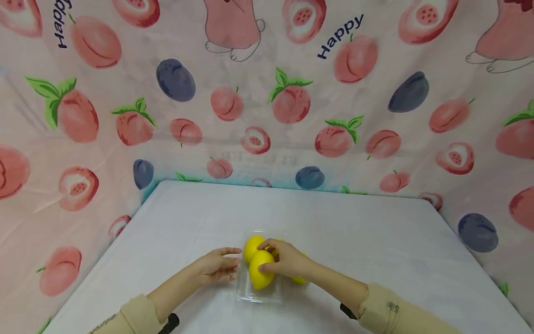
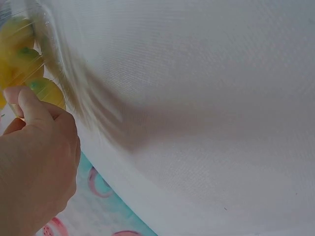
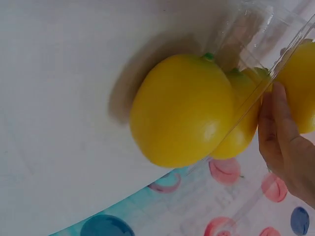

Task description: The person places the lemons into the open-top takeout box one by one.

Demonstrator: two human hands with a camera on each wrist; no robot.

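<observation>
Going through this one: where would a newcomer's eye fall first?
Probably on the bright yellow lemon that the right hand holds at the clear container on the white table. Next, the peach-print cloth rising behind the table in the head view. In the right wrist view, another lemon looms large outside the container.

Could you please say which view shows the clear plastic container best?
The head view, showing most of the clear plastic container, though lemons and the right hand cover parts. The left wrist view shows only part at upper left; the right wrist view, part at upper right.
</observation>
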